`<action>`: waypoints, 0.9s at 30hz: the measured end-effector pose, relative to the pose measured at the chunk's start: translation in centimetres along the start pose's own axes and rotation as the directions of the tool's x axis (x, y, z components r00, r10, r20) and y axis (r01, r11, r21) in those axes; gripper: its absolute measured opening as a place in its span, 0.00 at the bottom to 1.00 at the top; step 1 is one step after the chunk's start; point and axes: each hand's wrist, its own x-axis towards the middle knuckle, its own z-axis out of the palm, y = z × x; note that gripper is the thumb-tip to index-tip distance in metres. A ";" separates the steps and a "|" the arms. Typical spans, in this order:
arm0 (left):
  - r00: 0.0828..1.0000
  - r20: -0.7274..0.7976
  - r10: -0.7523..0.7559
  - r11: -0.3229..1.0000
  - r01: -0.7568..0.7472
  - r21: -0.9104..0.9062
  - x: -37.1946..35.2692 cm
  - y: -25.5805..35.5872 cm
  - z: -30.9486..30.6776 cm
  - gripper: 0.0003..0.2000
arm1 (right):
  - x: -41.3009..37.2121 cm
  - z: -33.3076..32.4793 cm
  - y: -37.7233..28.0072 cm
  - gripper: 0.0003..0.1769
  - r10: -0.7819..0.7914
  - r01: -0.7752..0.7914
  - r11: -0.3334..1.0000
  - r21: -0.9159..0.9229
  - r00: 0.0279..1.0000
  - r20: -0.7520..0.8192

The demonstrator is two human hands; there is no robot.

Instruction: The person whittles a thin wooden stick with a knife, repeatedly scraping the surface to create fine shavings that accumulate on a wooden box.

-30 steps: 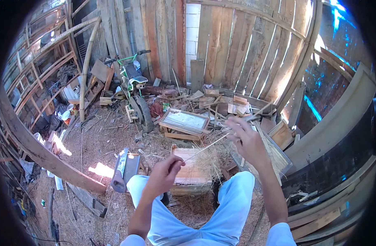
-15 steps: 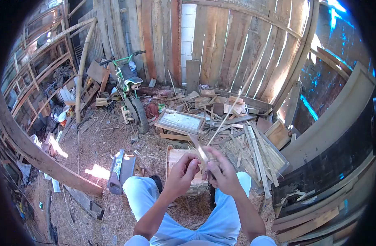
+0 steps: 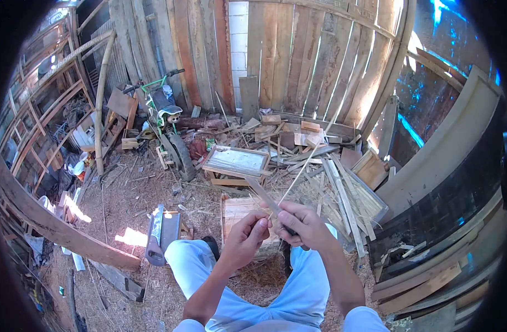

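My right hand (image 3: 306, 226) is closed around the dark handle of a knife (image 3: 262, 193), whose broad blade points up and to the left. A long, thin wooden stick (image 3: 304, 166) slants away toward the back wall; its near end is pinched between the thumb and fingers of my left hand (image 3: 248, 235). The blade crosses the stick just ahead of my fingers. Both hands are close together between my knees, over a low wooden box (image 3: 237, 213).
A handsaw (image 3: 155, 235) rests on a small stand by my left knee. Ahead are a framed board (image 3: 237, 160), a small green bike (image 3: 173, 130) and a heap of scrap wood (image 3: 297, 135). Long boards (image 3: 430, 288) lie at the right. Shavings cover the ground.
The knife has shifted slightly down and left along the stick, its blade now turned flatter to view. My right hand has rotated a little; the whole view has moved slightly.
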 end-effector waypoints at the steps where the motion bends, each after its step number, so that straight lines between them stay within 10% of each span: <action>1: 1.000 0.001 0.017 1.000 -0.017 -0.006 0.1 0.4 0.3 0.07 | 0.1 0.0 0.2 0.18 0.017 -0.016 1.000 -0.022 0.999 0.050; 14: 0.996 -0.005 0.086 0.991 -0.085 0.103 -0.3 0.2 1.5 0.11 | -0.8 0.1 -1.9 0.15 0.054 -0.045 0.996 -0.076 0.991 0.123; 27: 0.997 -0.053 0.057 0.948 -0.038 0.316 -0.8 1.5 0.8 0.07 | -1.0 -1.2 -4.5 0.17 -0.025 0.008 0.994 -0.112 0.989 -0.148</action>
